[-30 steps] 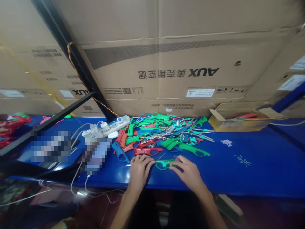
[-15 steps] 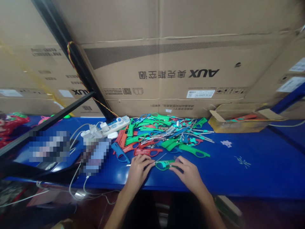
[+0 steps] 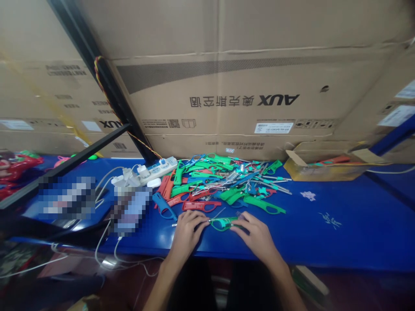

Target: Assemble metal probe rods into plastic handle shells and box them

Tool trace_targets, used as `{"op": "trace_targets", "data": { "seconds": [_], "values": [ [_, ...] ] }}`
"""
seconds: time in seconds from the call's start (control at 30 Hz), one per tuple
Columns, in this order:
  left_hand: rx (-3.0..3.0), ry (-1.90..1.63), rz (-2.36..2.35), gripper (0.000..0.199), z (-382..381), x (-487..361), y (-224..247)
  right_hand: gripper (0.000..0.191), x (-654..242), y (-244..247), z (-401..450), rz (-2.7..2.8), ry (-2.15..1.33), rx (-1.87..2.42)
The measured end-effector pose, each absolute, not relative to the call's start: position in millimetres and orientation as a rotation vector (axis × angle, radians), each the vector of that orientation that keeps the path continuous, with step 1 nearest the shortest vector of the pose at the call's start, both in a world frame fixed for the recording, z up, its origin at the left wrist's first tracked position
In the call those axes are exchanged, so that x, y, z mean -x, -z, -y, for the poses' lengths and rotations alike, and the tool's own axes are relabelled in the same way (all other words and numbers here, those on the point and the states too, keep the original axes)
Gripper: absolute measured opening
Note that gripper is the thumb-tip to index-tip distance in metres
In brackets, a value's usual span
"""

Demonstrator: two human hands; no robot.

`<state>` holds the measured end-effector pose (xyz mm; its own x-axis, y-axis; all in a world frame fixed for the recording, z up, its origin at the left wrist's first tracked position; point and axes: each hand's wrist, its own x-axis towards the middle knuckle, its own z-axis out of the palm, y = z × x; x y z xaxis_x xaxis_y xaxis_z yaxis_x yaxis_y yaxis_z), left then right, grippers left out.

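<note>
Near the front edge of the blue table, a green lighter casing [image 3: 221,224] with a teal part inside lies between my two hands. My left hand [image 3: 191,225] is closed on a thin metal rod [image 3: 175,225], whose end sticks out to its left; the rod's other end reaches the casing. The fingers of my right hand [image 3: 250,228] pinch the casing's right end. Just beyond them is a pile of green, red and blue casings [image 3: 223,181], mixed with metal rods and thin wires.
A power strip [image 3: 167,164] with plugs and cables stands left of the pile, near two blurred devices. An open cardboard box [image 3: 327,172] holds parts at the back right. Large cartons [image 3: 210,73] rise behind the table [image 3: 311,233]. A black post [image 3: 113,95] slants at left.
</note>
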<state>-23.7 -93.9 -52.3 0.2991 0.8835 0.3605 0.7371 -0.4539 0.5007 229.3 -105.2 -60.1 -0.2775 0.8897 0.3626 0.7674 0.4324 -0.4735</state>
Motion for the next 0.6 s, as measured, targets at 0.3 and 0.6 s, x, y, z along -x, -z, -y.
{"op": "trace_targets", "data": {
  "seconds": [0.3, 0.6],
  "values": [
    [-2.31, -0.766, -1.491, 0.017, 90, 22, 42, 0.028, -229, 57, 106, 2.113, -0.261, 1.379],
    [-2.54, -0.744, -1.253, 0.023, 81, 33, 48, 0.024, -229, 59, 105, 2.113, -0.285, 1.388]
  ]
}}
